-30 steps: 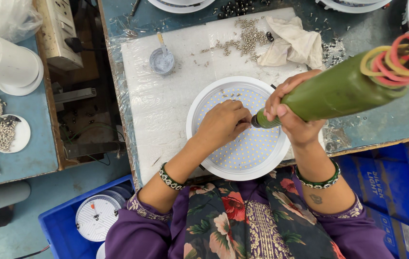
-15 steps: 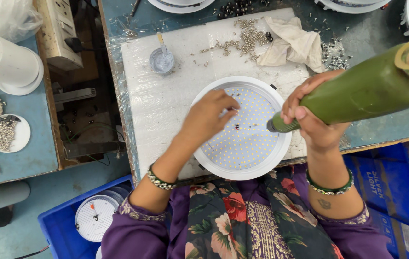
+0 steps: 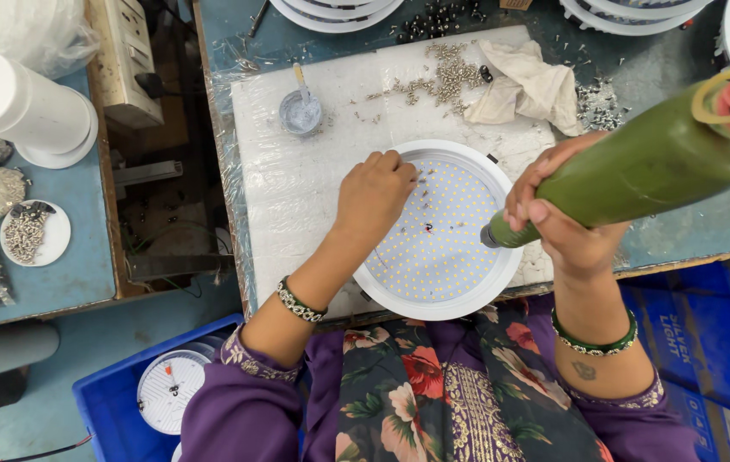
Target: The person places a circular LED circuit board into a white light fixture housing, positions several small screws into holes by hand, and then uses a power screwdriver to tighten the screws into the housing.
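A round white light panel (image 3: 442, 248) dotted with small yellow chips lies on a white plastic-wrapped board (image 3: 296, 188). My left hand (image 3: 375, 195) rests on the panel's upper left rim, fingers curled, with a few small screws just beside the fingertips. My right hand (image 3: 553, 218) grips a thick green electric screwdriver (image 3: 638, 167), its tip held just above the panel's right edge. Coloured rubber bands wrap the tool's upper end.
A pile of small screws (image 3: 442, 77) and a crumpled cloth (image 3: 531, 85) lie at the board's far end, beside a small cup (image 3: 301, 111). More white panels sit at the back. A blue crate (image 3: 142, 393) with another panel stands lower left. A dish of screws (image 3: 33, 233) is at left.
My left hand has slid from the panel's middle up to its upper left rim. The screwdriver has swung right, its tip moving from the panel's centre to its right edge.
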